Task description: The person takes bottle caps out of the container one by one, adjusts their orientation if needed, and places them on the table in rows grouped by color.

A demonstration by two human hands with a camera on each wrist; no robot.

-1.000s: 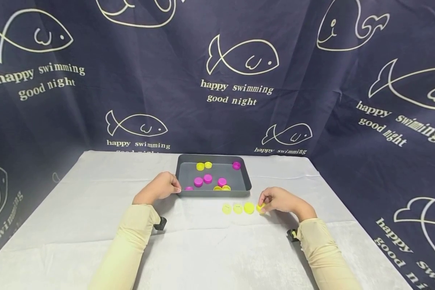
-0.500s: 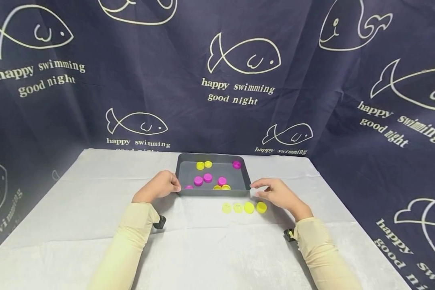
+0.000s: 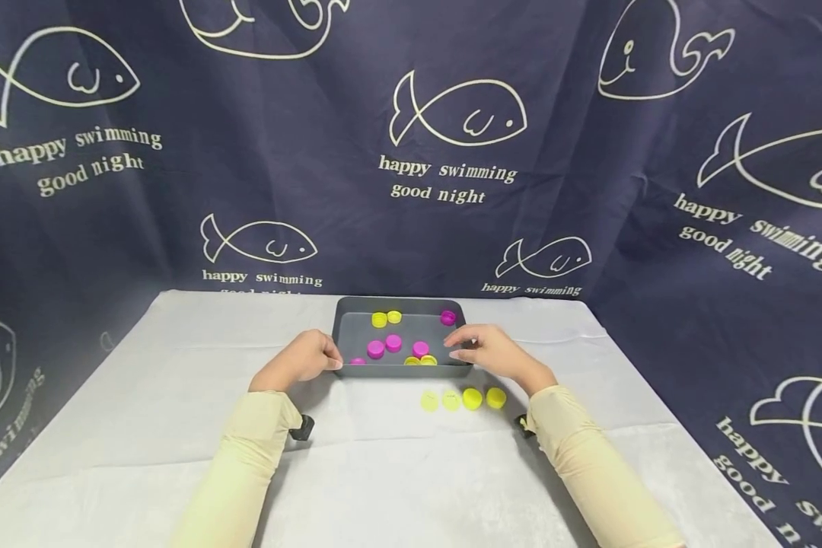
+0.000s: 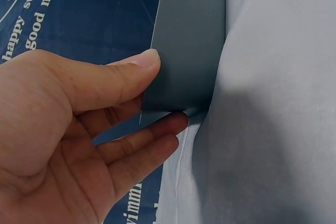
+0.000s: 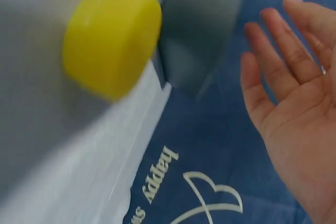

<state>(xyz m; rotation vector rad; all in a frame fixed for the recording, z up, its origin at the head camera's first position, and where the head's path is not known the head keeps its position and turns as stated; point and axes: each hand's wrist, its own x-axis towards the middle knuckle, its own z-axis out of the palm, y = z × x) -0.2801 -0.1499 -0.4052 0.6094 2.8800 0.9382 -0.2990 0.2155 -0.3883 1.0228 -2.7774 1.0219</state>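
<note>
A dark grey tray [image 3: 404, 371] stands at the back of the table with pink caps [image 3: 393, 343] and yellow caps [image 3: 380, 320] scattered in it. My left hand [image 3: 303, 356] pinches its front left corner; in the left wrist view the thumb lies on the outer wall [image 4: 186, 40]. Over the tray's right side, my right hand [image 3: 496, 354] reaches in with fingers spread and nothing between them. Several yellow caps [image 3: 472, 399] form a row on the cloth in front of the tray. One of them, a yellow cap [image 5: 113, 43], looms large in the right wrist view.
A white cloth [image 3: 383, 479] covers the table. Close behind the tray hangs a dark blue curtain [image 3: 356, 190] with fish drawings and lettering, which also closes off both sides.
My right hand let go of a yellow cap at the right end of the row, then moved up and left over the tray. The left hand stayed on the tray's corner.
</note>
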